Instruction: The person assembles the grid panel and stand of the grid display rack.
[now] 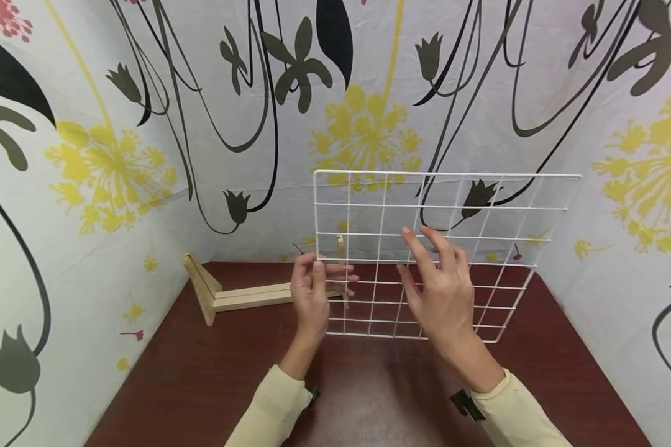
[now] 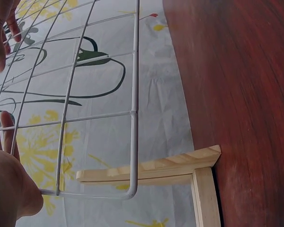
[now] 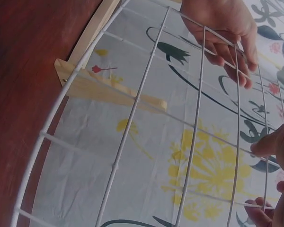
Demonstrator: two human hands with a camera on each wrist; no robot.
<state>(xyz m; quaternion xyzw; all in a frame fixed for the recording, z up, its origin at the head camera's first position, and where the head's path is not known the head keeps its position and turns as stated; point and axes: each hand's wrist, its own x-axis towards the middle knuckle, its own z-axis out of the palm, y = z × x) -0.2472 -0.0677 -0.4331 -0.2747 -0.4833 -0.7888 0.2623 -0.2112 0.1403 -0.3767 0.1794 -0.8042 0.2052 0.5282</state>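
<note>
A white wire grid panel [image 1: 425,234] is held up off the table, tilted, in the head view. At its left edge my left hand [image 1: 311,298] grips the rim wire, the thumb in front and the fingers behind the wires. My right hand [image 1: 444,295] is at the middle of the panel, fingers loosely spread and tips against or very near the wires. Behind and left of the panel stands a light wooden stand [image 1: 251,298] with upright end pieces; the left hand and grid partly cover it. The left wrist view shows the panel's rounded corner before one wooden end piece [image 2: 180,163].
The dark red-brown table [image 1: 212,385] lies below. Floral-patterned cloth [image 1: 240,143] hangs at the back and both sides, close around the table. Small black pieces [image 1: 466,405] sit by the cream sleeves at the wrists.
</note>
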